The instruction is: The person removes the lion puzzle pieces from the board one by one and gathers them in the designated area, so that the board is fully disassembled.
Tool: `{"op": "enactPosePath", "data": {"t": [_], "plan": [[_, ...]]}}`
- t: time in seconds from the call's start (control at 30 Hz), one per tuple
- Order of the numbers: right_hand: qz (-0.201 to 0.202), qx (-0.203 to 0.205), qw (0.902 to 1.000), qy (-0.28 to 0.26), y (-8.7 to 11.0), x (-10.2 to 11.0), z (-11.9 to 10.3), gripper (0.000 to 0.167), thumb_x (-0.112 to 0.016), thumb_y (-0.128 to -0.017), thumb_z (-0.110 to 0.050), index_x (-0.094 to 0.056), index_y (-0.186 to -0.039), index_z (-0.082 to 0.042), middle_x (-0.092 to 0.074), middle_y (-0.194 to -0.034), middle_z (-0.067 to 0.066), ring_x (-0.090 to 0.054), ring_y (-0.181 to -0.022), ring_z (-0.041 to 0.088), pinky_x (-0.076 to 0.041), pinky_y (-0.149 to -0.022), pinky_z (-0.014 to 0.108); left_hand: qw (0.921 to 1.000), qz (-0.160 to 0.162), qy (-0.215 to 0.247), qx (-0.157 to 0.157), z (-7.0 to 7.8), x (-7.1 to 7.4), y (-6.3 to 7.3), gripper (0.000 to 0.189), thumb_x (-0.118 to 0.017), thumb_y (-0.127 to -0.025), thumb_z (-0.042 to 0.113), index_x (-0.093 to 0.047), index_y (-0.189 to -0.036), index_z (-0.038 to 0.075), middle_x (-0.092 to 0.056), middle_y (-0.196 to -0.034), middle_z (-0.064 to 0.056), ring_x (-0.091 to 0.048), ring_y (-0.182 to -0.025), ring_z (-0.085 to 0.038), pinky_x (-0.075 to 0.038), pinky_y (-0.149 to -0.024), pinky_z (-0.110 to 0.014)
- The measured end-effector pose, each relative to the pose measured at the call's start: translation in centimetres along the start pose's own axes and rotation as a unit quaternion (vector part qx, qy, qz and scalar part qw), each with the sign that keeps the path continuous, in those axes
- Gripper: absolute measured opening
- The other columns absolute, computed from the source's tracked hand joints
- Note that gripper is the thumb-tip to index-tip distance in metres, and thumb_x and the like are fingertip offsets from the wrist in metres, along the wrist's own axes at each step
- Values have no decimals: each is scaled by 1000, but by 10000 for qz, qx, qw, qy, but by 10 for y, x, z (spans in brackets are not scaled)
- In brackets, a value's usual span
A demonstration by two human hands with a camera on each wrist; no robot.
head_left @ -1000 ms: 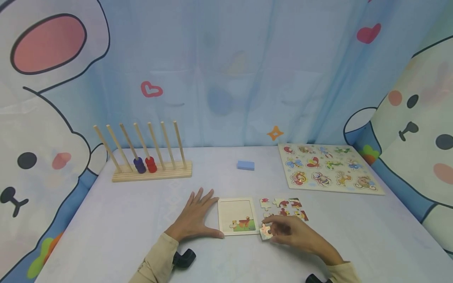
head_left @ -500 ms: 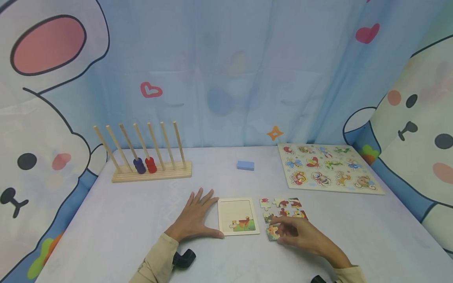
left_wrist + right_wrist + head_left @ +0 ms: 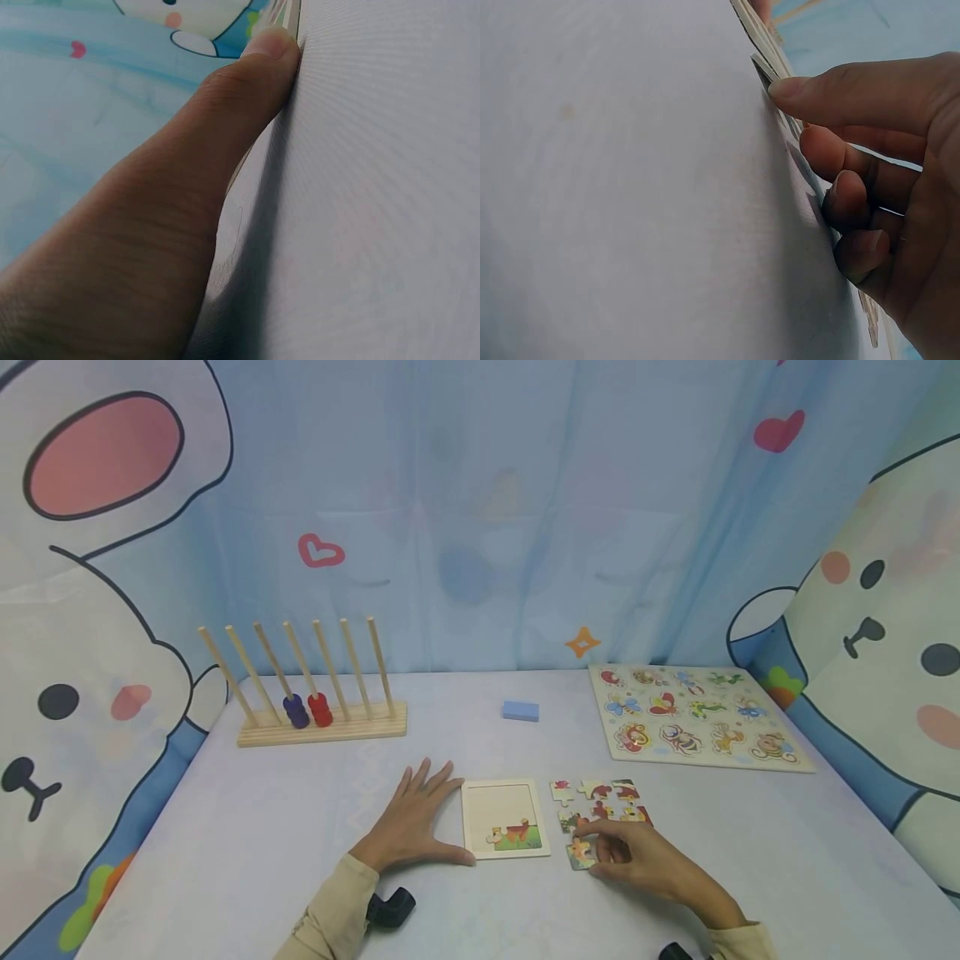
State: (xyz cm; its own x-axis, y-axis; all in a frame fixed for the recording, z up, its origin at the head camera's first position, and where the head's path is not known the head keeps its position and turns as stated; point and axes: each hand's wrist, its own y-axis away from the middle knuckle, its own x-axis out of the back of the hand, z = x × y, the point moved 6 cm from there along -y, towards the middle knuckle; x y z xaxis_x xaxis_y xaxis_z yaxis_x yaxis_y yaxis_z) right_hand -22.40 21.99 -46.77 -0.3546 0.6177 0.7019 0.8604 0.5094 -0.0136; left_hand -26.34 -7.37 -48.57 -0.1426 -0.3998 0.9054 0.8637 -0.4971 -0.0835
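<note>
My left hand (image 3: 412, 822) rests with fingers spread on the table, its thumb and index fingertip at the left side of a small wooden puzzle tray (image 3: 491, 802). In the left wrist view the thumb (image 3: 262, 56) lies against the tray's edge. One dog-pictured section (image 3: 517, 837) fills the tray's lower right corner. Just right of the tray, my right hand (image 3: 637, 856) pinches a jigsaw piece (image 3: 581, 854) between thumb and index finger, low over the table. In the right wrist view that piece (image 3: 761, 70) shows edge-on at the thumb tip, other fingers curled.
Several loose jigsaw pieces (image 3: 596, 790) lie beyond the right hand, partly hidden by it. Behind stand a peg rack (image 3: 322, 733) with purple and red beads, a blue block (image 3: 521, 711) and an animal picture board (image 3: 705, 718). A printed curtain (image 3: 487, 527) hangs at the back.
My right hand has shifted the pinched jigsaw piece right, away from the tray's edge, and the piece has turned a little. The left hand and tray stay in place.
</note>
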Motion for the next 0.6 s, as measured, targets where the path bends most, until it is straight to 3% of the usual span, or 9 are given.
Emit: {"op": "enactPosePath", "data": {"t": [0.6], "plan": [[-26, -97, 9999, -58, -1, 1, 0, 41, -80, -77, -14, -66, -115, -9, -54, -74, -9, -45, -63, 0, -41, -52, 18, 10000, -33, -24, 52, -1, -1, -1, 110, -68, -60, 79, -38, -147, 19, -22, -159, -4, -5, -148, -31, 0, -119, -51]]}}
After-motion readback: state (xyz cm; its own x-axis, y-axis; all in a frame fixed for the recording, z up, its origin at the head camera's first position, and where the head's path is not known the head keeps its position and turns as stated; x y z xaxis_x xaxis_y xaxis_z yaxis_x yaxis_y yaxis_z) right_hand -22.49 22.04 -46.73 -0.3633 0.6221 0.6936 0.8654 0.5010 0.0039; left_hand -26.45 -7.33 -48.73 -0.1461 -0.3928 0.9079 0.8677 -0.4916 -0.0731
